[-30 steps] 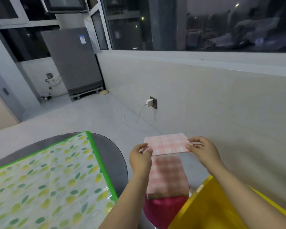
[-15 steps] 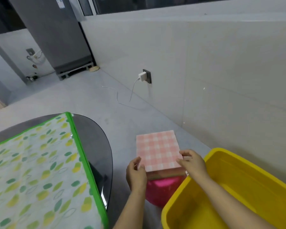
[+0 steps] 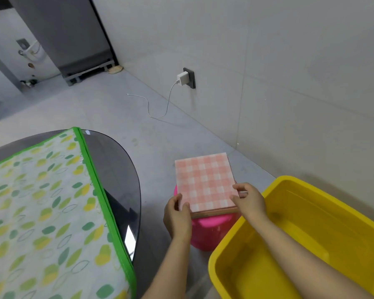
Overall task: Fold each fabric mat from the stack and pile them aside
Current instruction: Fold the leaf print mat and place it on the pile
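Note:
A pink and white checked fabric mat point(image 3: 204, 182) lies flat on top of a stack of mats whose brownish edge point(image 3: 214, 213) shows along the near side. The stack rests on a pink stool point(image 3: 209, 231). My left hand point(image 3: 177, 214) holds the mat's near left corner, thumb on top. My right hand point(image 3: 247, 200) holds the near right corner, fingers curled over the edge.
A yellow plastic tub point(image 3: 307, 240) stands at the right, touching the stool. A dark glass table point(image 3: 119, 173) with a green leaf-patterned cloth point(image 3: 41, 208) is at the left. A white charger and cable point(image 3: 160, 98) run from a wall socket over the grey floor.
The folded mat, held up in the air before, has come down flat onto the stack. The view has tilted downward, and both hands stay at the near corners.

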Demonstrator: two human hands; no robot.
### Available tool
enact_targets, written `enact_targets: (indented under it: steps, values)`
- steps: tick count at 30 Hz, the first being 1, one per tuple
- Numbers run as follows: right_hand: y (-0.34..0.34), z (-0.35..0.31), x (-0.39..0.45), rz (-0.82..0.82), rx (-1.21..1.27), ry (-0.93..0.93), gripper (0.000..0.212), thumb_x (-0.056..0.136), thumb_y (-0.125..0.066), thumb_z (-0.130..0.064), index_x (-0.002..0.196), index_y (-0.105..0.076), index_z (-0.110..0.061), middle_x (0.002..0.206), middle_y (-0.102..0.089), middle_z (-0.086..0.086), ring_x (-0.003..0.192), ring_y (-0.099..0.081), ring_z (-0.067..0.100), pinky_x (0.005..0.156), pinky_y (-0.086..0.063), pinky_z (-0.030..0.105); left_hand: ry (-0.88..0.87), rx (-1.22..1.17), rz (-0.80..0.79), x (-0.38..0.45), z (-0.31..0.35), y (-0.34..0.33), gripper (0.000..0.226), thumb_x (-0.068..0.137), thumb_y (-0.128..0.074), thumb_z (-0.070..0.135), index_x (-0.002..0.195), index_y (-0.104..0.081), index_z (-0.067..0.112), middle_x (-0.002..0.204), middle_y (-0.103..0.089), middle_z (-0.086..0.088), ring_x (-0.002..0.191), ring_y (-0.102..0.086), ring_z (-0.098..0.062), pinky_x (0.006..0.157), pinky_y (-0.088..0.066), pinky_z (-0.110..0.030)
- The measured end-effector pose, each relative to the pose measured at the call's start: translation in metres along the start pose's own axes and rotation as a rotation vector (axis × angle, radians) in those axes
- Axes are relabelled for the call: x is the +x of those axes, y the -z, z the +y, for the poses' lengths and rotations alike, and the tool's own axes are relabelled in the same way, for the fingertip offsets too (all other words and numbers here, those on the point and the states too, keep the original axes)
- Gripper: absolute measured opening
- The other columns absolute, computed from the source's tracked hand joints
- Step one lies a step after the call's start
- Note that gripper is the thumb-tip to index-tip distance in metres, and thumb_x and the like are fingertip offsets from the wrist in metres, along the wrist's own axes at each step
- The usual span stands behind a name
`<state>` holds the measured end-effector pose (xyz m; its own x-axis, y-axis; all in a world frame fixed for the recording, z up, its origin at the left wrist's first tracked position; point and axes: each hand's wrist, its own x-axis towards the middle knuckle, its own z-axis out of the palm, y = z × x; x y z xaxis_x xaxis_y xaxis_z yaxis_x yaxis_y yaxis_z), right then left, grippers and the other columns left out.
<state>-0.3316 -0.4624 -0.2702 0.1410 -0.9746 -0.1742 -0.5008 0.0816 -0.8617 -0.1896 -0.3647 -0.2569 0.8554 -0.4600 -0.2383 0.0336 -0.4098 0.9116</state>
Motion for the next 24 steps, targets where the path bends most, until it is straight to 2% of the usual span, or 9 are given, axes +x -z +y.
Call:
enact_targets:
  steps: [3, 6, 11, 16, 24]
  values:
    - [-0.003, 0.001, -0.001, 0.035, -0.044, 0.021, 0.027, 0.081, -0.069, -0.006, 0.107, -0.064, -0.011, 0.113, -0.063, 0.005, 0.094, -0.055, 0.018, 0.078, -0.042, 0.025, 0.017, 0.002, -0.005, -0.003, -0.001, 0.0, 0.03, 0.089, -0.059, 0.007, 0.118, -0.063, 0.014, 0.12, -0.063, 0.001, 0.109, -0.056, -0.015, 0.097, -0.045, -0.029]
    - [-0.005, 0.002, -0.005, 0.067, -0.07, 0.028, 0.029, 0.082, -0.068, -0.008, 0.11, -0.064, -0.009, 0.115, -0.064, 0.006, 0.106, -0.058, 0.025, 0.084, -0.043, 0.026, 0.02, -0.002, -0.009, -0.004, -0.003, 0.0, 0.032, 0.09, -0.059, 0.009, 0.121, -0.062, 0.014, 0.123, -0.063, 0.002, 0.104, -0.054, -0.008, 0.095, -0.043, -0.024]
    - [-0.006, 0.001, -0.012, 0.103, -0.026, 0.001, 0.031, 0.084, -0.065, -0.005, 0.115, -0.064, -0.004, 0.117, -0.065, 0.011, 0.106, -0.062, 0.024, 0.086, -0.044, 0.026, 0.022, 0.004, -0.025, -0.008, -0.002, 0.0, 0.035, 0.092, -0.057, 0.011, 0.127, -0.06, 0.014, 0.127, -0.062, 0.002, 0.115, -0.057, -0.012, 0.1, -0.042, -0.024]
    - [-0.007, 0.002, -0.019, 0.124, -0.004, -0.011, 0.031, 0.086, -0.062, -0.003, 0.117, -0.064, -0.002, 0.119, -0.065, 0.014, 0.111, -0.06, 0.026, 0.095, -0.045, 0.033, 0.041, 0.026, -0.034, -0.01, -0.001, -0.001, 0.037, 0.092, -0.057, 0.012, 0.129, -0.058, 0.015, 0.128, -0.061, 0.002, 0.118, -0.056, -0.013, 0.103, -0.04, -0.023]
    - [-0.004, 0.003, -0.019, 0.088, -0.018, -0.021, 0.029, 0.086, -0.063, -0.006, 0.115, -0.065, -0.002, 0.118, -0.065, 0.014, 0.109, -0.06, 0.027, 0.093, -0.045, 0.031, 0.08, 0.034, -0.058, -0.012, 0.003, -0.003, 0.038, 0.093, -0.056, 0.012, 0.131, -0.056, 0.014, 0.13, -0.059, 0.0, 0.121, -0.054, -0.015, 0.104, -0.038, -0.024]
